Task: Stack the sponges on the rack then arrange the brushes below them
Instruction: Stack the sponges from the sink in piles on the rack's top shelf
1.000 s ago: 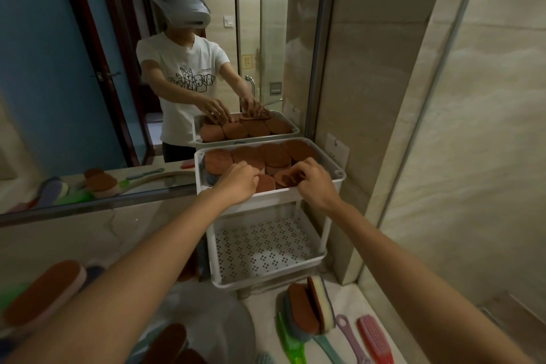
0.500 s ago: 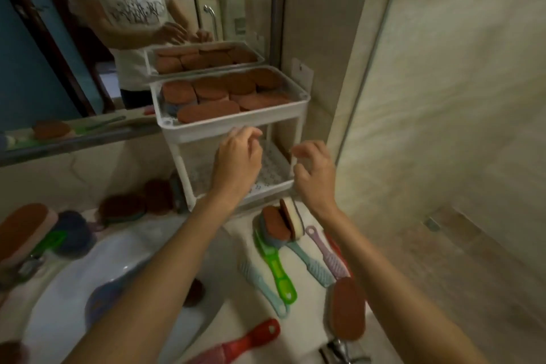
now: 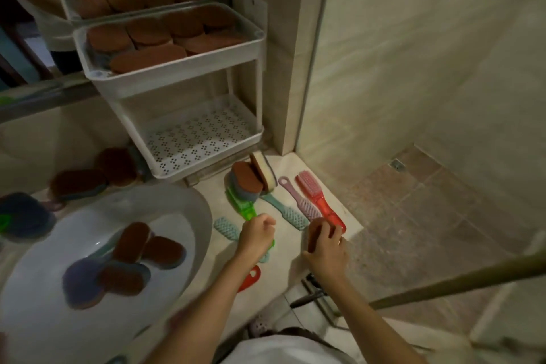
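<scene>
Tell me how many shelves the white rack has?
2. The top shelf holds brown sponges; the bottom shelf, dotted with holes, sits right below it. None looks hidden.

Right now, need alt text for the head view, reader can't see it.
A person's right hand grips a brown sponge at the edge of the counter, while the left hand curls over the handle of a green brush; its grip is unclear. Behind, the top tier of a white rack holds more sponges, and other brushes lie on the counter below.
</scene>
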A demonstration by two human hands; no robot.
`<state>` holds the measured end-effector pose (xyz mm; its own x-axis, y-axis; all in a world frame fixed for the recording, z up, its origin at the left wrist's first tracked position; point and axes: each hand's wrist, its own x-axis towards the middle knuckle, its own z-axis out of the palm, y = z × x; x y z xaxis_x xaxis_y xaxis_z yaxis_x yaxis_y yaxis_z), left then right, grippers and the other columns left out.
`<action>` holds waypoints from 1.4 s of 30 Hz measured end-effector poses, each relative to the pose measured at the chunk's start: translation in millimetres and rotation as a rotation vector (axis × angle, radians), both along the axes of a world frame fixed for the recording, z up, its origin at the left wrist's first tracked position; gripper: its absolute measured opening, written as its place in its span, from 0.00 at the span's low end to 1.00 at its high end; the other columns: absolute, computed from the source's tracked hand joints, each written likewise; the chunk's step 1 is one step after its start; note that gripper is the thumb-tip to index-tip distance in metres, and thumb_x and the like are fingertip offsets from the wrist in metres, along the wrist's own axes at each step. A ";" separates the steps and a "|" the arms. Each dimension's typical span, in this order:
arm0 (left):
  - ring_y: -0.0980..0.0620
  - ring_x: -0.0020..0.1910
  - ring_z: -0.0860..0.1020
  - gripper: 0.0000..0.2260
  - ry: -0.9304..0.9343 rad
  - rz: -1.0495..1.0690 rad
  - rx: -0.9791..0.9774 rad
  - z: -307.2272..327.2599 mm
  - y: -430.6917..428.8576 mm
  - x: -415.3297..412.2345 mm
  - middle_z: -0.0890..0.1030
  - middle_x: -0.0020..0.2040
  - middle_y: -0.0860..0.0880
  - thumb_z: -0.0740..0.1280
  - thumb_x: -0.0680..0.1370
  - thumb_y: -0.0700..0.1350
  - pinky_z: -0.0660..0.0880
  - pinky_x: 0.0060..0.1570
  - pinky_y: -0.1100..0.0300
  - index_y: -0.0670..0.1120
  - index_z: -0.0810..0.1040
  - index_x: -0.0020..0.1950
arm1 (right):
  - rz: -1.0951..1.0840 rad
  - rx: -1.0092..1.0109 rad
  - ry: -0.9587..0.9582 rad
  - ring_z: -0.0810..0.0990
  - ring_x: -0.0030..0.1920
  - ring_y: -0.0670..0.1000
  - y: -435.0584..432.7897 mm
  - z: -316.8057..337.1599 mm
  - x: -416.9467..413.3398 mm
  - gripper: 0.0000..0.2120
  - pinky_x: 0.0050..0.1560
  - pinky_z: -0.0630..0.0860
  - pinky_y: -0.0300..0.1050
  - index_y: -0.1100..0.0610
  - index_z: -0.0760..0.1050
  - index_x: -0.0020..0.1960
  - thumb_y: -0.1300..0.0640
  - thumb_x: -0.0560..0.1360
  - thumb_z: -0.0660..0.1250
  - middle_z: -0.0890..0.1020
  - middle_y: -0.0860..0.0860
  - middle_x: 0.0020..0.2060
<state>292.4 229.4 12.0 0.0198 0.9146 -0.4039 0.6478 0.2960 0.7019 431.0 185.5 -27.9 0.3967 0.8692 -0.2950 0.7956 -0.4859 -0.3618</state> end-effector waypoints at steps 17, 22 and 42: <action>0.44 0.54 0.79 0.17 -0.516 0.416 -0.078 22.9 14.7 -36.4 0.79 0.59 0.40 0.68 0.75 0.41 0.76 0.52 0.55 0.42 0.73 0.63 | 0.702 0.347 0.299 0.63 0.70 0.53 31.1 54.2 -42.8 0.34 0.66 0.65 0.45 0.58 0.64 0.67 0.39 0.67 0.56 0.61 0.56 0.72; 0.41 0.58 0.77 0.18 -0.452 0.672 0.014 23.2 21.4 -83.3 0.78 0.61 0.39 0.69 0.75 0.42 0.76 0.56 0.52 0.39 0.72 0.63 | 0.567 0.331 0.217 0.72 0.62 0.59 85.2 55.3 -49.6 0.23 0.58 0.69 0.48 0.60 0.68 0.64 0.49 0.74 0.60 0.73 0.58 0.61; 0.52 0.48 0.72 0.07 -0.223 0.389 0.232 98.3 35.6 -103.4 0.72 0.41 0.56 0.68 0.75 0.44 0.70 0.37 0.63 0.49 0.71 0.48 | 0.430 0.573 -0.150 0.74 0.49 0.63 152.6 71.3 -52.2 0.19 0.49 0.71 0.54 0.65 0.72 0.58 0.62 0.68 0.67 0.76 0.62 0.51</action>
<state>189.0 265.0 110.3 -0.2773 0.9367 -0.2137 0.3471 0.3051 0.8868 378.8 338.2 43.4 -0.0144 0.9589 0.2833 0.9344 0.1137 -0.3376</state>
